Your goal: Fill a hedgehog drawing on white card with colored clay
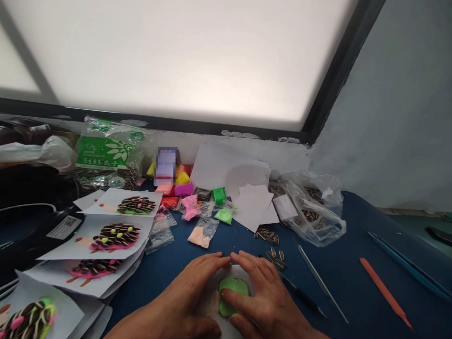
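Observation:
A flattened patch of light green clay [237, 285] lies on a small white paper [211, 286] at the bottom centre. A pale peach area shows beside its left edge. My right hand [266, 294] arches over the patch from the right, fingers apart, with a fingertip or thumb touching the green surface. On the other side, my left hand [189, 296] rests along the paper's left edge, its fingers stretched out and the tips nearly meeting those of the right. Neither hand grasps anything. Several striped sunflower seeds [276, 258] lie just beyond the right hand.
Finished seed-and-clay hedgehog pictures [115, 235] are layered at left. Clay packets [190, 206], blank paper sheets [252, 205] and a plastic bag of seeds [312, 212] stand behind. A pen [303, 295], a thin metal tool [321, 282] and an orange tool [384, 289] lie at right.

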Demonstrator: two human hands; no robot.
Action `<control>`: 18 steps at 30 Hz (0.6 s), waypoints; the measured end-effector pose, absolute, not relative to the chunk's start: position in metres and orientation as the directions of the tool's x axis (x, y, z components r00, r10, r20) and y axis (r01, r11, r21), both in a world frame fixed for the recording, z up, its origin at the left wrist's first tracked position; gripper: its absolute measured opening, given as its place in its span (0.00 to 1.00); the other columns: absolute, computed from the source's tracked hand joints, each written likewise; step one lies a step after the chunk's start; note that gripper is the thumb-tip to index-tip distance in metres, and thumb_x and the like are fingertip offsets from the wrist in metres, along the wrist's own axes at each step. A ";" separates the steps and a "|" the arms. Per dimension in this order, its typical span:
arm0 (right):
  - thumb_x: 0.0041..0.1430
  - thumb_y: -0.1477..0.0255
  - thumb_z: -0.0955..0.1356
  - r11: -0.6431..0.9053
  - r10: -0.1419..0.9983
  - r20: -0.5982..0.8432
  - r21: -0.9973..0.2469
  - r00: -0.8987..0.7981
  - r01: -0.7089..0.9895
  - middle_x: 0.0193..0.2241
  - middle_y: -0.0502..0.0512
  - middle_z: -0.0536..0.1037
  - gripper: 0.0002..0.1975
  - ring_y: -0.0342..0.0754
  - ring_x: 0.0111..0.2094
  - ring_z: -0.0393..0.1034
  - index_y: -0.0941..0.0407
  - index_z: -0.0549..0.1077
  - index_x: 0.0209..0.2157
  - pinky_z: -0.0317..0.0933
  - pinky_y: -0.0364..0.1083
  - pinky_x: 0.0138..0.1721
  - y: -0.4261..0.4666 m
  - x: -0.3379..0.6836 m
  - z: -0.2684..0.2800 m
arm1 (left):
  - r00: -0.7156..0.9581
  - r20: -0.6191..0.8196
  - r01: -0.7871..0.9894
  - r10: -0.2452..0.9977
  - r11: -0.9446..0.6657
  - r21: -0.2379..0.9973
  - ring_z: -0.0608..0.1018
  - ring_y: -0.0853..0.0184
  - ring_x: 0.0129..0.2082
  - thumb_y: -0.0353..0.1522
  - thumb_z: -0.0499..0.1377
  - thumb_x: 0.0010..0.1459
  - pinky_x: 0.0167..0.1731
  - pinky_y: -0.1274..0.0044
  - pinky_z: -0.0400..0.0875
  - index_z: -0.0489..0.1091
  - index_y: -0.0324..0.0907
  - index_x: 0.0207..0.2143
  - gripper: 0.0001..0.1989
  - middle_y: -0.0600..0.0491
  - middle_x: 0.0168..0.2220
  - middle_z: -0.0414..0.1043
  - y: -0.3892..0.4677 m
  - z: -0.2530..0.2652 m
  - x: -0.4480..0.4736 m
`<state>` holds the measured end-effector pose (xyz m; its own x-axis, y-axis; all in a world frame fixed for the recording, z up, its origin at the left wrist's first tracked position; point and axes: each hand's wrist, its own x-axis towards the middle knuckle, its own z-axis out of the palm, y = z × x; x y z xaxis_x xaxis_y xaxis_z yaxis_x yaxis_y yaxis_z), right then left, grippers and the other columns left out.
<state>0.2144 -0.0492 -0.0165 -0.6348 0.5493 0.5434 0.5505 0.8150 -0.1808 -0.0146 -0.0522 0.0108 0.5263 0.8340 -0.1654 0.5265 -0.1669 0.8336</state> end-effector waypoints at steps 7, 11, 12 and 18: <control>0.67 0.58 0.61 0.796 0.537 0.514 -0.048 -0.669 0.603 0.63 0.62 0.60 0.15 0.62 0.61 0.57 0.48 0.76 0.44 0.56 0.60 0.53 -0.049 0.214 -0.019 | 0.527 -0.150 0.519 0.836 -0.178 0.836 0.53 0.52 0.67 0.28 0.67 0.45 0.65 0.57 0.47 0.57 0.53 0.63 0.43 0.52 0.68 0.51 -0.053 0.012 -0.015; 0.69 0.59 0.59 0.772 0.617 0.436 -0.174 -0.656 0.611 0.62 0.60 0.62 0.16 0.60 0.60 0.59 0.47 0.76 0.44 0.58 0.59 0.54 -0.050 0.218 -0.014 | 0.523 -0.165 0.529 0.836 -0.166 0.832 0.53 0.51 0.67 0.29 0.67 0.44 0.65 0.59 0.49 0.57 0.53 0.63 0.44 0.52 0.68 0.52 -0.053 0.013 -0.015; 0.69 0.60 0.59 0.762 0.637 0.425 -0.223 -0.643 0.608 0.60 0.60 0.64 0.17 0.59 0.59 0.60 0.48 0.76 0.44 0.59 0.58 0.53 -0.049 0.218 -0.012 | 0.523 -0.166 0.530 0.836 -0.166 0.832 0.54 0.51 0.67 0.29 0.67 0.44 0.65 0.59 0.50 0.57 0.53 0.63 0.44 0.52 0.68 0.52 -0.053 0.013 -0.014; 0.67 0.67 0.61 0.753 0.654 0.425 -0.292 -0.626 0.589 0.61 0.61 0.63 0.14 0.59 0.61 0.57 0.51 0.74 0.49 0.59 0.60 0.55 -0.046 0.220 -0.009 | 0.535 -0.126 0.513 0.835 -0.203 0.834 0.56 0.53 0.66 0.30 0.66 0.47 0.65 0.60 0.50 0.57 0.52 0.63 0.41 0.52 0.67 0.55 -0.054 0.015 -0.016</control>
<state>0.2199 -0.0461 -0.0094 -0.6259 0.6540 0.4249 0.5891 0.7535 -0.2920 -0.0156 -0.0539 0.0153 0.5352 0.8353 -0.1255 0.5126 -0.2031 0.8342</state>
